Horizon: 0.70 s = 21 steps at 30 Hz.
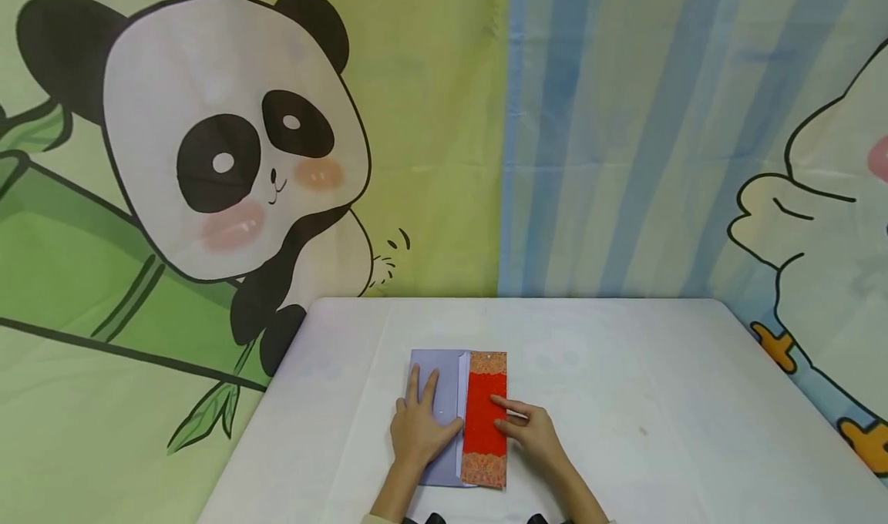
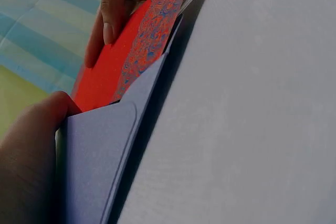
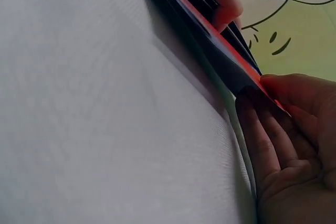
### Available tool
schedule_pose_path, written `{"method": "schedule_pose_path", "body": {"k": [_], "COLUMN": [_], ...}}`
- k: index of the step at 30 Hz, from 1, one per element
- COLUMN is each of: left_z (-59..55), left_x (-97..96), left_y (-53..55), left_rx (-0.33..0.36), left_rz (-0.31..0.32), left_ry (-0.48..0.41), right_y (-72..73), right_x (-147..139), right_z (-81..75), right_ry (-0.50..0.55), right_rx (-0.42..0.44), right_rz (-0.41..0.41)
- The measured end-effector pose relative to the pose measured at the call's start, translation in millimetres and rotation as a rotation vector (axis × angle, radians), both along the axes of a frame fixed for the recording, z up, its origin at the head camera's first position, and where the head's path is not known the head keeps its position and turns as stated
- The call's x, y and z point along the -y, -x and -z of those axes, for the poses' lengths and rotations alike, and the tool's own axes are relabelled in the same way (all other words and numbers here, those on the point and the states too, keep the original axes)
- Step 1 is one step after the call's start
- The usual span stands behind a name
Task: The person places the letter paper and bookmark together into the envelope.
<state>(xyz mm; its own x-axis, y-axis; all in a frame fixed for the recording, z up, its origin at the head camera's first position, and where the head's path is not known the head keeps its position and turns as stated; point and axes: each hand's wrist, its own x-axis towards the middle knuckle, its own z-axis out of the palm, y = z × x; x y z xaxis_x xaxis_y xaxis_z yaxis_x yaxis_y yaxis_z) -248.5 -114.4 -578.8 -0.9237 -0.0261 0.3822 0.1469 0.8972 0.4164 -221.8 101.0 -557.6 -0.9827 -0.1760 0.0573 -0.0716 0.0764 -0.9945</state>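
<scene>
A lavender paper envelope (image 1: pixel 444 385) lies on the white table. From its right-hand opening sticks a red card (image 1: pixel 486 416) with patterned bands at both ends. My left hand (image 1: pixel 419 428) rests on the envelope with fingers spread, its thumb at the opening beside the card. At the card's outer edge, my right hand (image 1: pixel 534 435) pinches it between thumb and fingers. The right wrist view shows the fingers of that hand (image 3: pixel 289 150) beneath and the thumb on top, with the edge slightly lifted off the table. How far the card reaches inside is hidden.
The white table (image 1: pixel 659 401) stretches out on both sides of the envelope. Behind it hangs a cloth (image 1: pixel 430 123) printed with a panda and, at the right, another pale cartoon figure.
</scene>
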Motion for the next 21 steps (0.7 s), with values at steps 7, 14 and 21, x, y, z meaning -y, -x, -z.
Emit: {"method": "schedule_pose_path", "body": {"k": [7,14,21], "left_z": [-3.3,-3.7,-4.1], "left_x": [0.3,0.3,0.8], "left_y": [-1.2,-2.0,-2.8], "left_rx": [-0.008,0.027,0.027], "left_rz": [0.005,0.004,0.011], "left_ry": [0.011,0.018,0.020], "right_y": [3.1,-3.1,-5.6], "right_x": [4.2,11.9,20.6], "right_z": [2.4,-19.7,-32.2], "right_ry": [-0.100,-0.123,-0.174], "right_rx": [-0.059,-0.067,-0.105], "right_rz": [-0.004,-0.032,-0.026]}}
